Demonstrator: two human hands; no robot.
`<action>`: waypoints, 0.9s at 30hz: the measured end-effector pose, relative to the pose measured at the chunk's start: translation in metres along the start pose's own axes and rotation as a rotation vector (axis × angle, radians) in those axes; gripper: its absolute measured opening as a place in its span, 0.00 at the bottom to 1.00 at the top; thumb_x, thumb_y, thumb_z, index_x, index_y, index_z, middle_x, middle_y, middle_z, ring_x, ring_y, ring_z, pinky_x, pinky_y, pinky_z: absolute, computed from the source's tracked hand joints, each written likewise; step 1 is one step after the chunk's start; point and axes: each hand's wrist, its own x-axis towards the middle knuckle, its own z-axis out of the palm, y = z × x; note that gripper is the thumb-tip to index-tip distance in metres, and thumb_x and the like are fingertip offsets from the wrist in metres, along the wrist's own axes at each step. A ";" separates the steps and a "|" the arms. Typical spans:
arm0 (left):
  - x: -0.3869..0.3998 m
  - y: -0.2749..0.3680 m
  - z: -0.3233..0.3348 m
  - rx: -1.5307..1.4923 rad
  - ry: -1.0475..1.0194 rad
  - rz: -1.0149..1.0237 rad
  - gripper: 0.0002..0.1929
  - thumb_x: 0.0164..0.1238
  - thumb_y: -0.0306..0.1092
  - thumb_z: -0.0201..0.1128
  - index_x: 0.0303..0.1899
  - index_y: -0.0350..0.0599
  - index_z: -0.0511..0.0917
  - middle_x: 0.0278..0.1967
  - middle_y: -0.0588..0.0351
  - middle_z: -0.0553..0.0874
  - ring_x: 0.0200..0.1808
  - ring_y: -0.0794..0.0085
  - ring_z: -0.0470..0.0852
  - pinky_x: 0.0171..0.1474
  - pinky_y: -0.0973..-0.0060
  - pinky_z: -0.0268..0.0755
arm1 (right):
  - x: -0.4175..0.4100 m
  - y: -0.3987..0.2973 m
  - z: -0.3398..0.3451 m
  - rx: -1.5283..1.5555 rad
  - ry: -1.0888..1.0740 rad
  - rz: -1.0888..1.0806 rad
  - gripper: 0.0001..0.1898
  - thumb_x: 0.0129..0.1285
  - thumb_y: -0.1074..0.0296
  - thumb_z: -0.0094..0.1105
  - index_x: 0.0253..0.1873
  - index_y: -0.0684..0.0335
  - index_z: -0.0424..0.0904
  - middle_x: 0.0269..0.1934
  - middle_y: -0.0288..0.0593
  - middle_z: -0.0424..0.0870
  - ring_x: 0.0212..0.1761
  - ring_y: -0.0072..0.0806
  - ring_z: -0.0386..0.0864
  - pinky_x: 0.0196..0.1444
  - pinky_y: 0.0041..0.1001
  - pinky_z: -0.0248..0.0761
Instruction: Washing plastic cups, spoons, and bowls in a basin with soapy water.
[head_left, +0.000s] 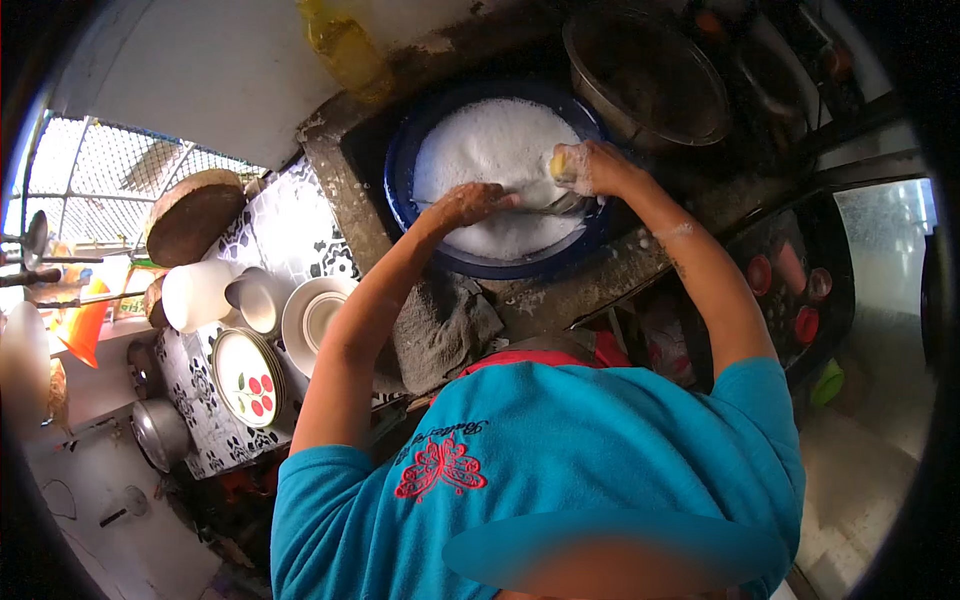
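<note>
A blue plastic basin (495, 267) sits before me, holding water topped with white suds (487, 139). My right hand (596, 169) is over the basin's right side, foam on its fingers, gripping a yellow sponge (558, 165). Over the middle, my left hand (472, 204) is curled around what looks like a shiny metal utensil (564, 202). The utensil's far end lies in the suds just below the sponge; foam and fingers hide its exact shape.
A large metal basin (645, 82) stands behind right, a yellow bottle (345, 52) behind left. A grey cloth (446, 330) lies on the concrete sink edge (555, 296). Stacked plates (244, 382), a white bowl (300, 337) and a metal pot (161, 435) are at left.
</note>
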 end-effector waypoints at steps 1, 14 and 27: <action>-0.006 0.008 -0.003 0.071 -0.070 -0.014 0.24 0.65 0.51 0.54 0.48 0.37 0.76 0.43 0.39 0.81 0.47 0.52 0.80 0.51 0.60 0.70 | 0.001 -0.003 -0.004 0.001 0.003 0.003 0.21 0.50 0.53 0.65 0.48 0.52 0.76 0.32 0.51 0.82 0.37 0.48 0.80 0.39 0.38 0.73; -0.036 0.016 -0.051 -0.638 -0.131 -0.126 0.13 0.67 0.44 0.55 0.40 0.44 0.77 0.21 0.68 0.73 0.18 0.85 0.64 0.19 0.84 0.55 | 0.021 -0.028 -0.009 0.188 0.724 0.161 0.19 0.58 0.47 0.59 0.38 0.60 0.80 0.33 0.52 0.80 0.36 0.44 0.79 0.39 0.37 0.72; -0.084 0.019 -0.070 -1.047 0.316 -0.156 0.13 0.70 0.44 0.53 0.29 0.48 0.71 0.18 0.71 0.65 0.17 0.87 0.60 0.20 0.85 0.50 | 0.089 -0.027 0.057 1.001 0.638 0.204 0.19 0.61 0.61 0.53 0.57 0.60 0.72 0.46 0.47 0.79 0.58 0.38 0.67 0.58 0.33 0.63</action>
